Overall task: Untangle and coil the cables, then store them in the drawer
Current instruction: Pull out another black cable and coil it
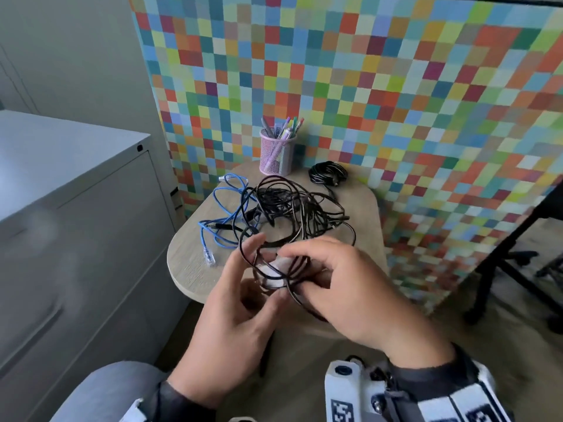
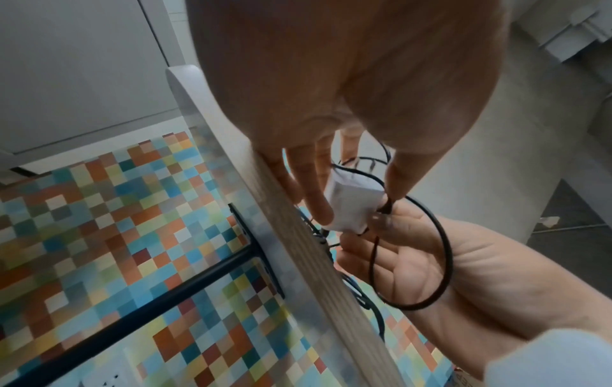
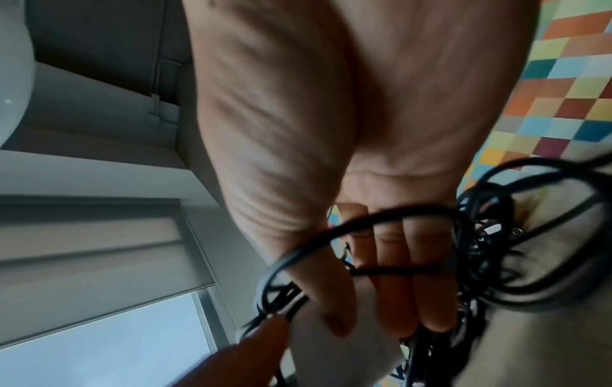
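A grey filing cabinet (image 1: 76, 214) with its drawers closed is standing at the far left, beside the small wooden table (image 1: 189, 269). On the table's left part a blue network cable (image 1: 224, 208) is lying in loose loops, its clear plug (image 1: 209, 257) pointing toward the near edge. Just right of it, the black cable tangle (image 1: 292, 208) is sprawling across the middle of the table, crossing over the blue loops at their right side. A pink mesh pen cup (image 1: 276, 155) is standing at the far edge, and to its right a coiled black cable (image 1: 328, 173) is sitting already bundled, apart from the tangle. A multicoloured checkered panel (image 1: 396, 102) is rising behind the table.

At the near edge, the left hand (image 1: 240, 315) is pinching a white power adapter (image 2: 351, 206) between thumb and fingertips, as the left wrist view shows, with thin black strands looping around it. The right hand (image 1: 344, 287) is curling over the same spot from the right; its fingers (image 3: 394, 288) are bending around black strands that cross them, gripping part of the tangle. The black cable is looking thin, glossy and knotted in many overlapping loops.
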{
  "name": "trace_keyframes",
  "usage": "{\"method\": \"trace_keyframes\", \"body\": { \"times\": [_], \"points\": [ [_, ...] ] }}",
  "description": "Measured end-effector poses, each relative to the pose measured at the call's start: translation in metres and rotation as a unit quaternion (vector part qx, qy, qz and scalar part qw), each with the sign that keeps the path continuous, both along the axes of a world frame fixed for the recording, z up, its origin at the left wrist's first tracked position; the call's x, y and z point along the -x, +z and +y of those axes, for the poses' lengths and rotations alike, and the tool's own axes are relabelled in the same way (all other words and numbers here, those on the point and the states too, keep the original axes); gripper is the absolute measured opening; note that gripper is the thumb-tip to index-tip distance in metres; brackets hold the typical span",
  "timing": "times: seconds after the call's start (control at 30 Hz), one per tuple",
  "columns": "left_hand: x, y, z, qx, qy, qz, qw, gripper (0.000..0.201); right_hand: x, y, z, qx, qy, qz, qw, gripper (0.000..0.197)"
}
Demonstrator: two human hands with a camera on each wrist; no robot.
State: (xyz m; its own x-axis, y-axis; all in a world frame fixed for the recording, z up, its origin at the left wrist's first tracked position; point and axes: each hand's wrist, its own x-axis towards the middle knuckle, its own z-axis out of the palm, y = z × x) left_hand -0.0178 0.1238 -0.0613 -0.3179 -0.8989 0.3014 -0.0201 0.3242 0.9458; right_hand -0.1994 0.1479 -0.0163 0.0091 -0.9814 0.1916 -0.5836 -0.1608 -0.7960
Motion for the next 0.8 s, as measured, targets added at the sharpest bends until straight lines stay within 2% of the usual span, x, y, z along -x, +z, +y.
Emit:
{"method": "trace_keyframes", "body": {
  "times": [0.1,0.17,0.23,0.33,0.47,0.57,0.7,0.77,0.8],
  "points": [
    [-0.001,-0.001,-0.001,0.007,0.024,-0.023,0.999,0.048,0.003,-0.005,0.006,-0.039,0.026,-0.062,0.997,0.065],
    [0.000,0.001,-0.003,-0.025,0.011,0.034,0.999,0.037,0.010,-0.005,0.007,-0.035,0.009,-0.111,0.993,0.066],
    [0.001,0.001,-0.003,-0.042,0.009,0.088,0.995,0.034,0.018,-0.008,0.004,-0.007,-0.024,-0.137,0.990,0.060],
    [0.001,0.000,-0.004,-0.013,0.016,0.113,0.993,0.035,0.026,-0.011,0.000,0.020,-0.068,-0.164,0.984,0.046],
    [0.010,-0.001,-0.008,0.003,0.016,0.144,0.989,0.033,0.031,-0.011,0.000,0.049,-0.095,-0.147,0.983,0.034],
    [0.014,-0.001,-0.015,-0.006,0.008,0.169,0.986,0.035,0.035,-0.008,0.002,0.044,-0.085,-0.116,0.989,0.027],
    [0.021,0.014,-0.019,-0.060,-0.065,0.239,0.967,0.038,0.033,-0.009,0.004,0.022,-0.063,-0.094,0.993,0.034],
    [0.028,0.022,-0.022,-0.043,-0.056,0.220,0.973,0.031,0.026,-0.011,0.003,0.031,-0.059,-0.110,0.992,0.037],
    [0.031,0.025,-0.024,-0.014,-0.036,0.181,0.983,0.025,0.023,-0.013,0.003,0.034,-0.052,-0.125,0.990,0.037]
  ]
}}
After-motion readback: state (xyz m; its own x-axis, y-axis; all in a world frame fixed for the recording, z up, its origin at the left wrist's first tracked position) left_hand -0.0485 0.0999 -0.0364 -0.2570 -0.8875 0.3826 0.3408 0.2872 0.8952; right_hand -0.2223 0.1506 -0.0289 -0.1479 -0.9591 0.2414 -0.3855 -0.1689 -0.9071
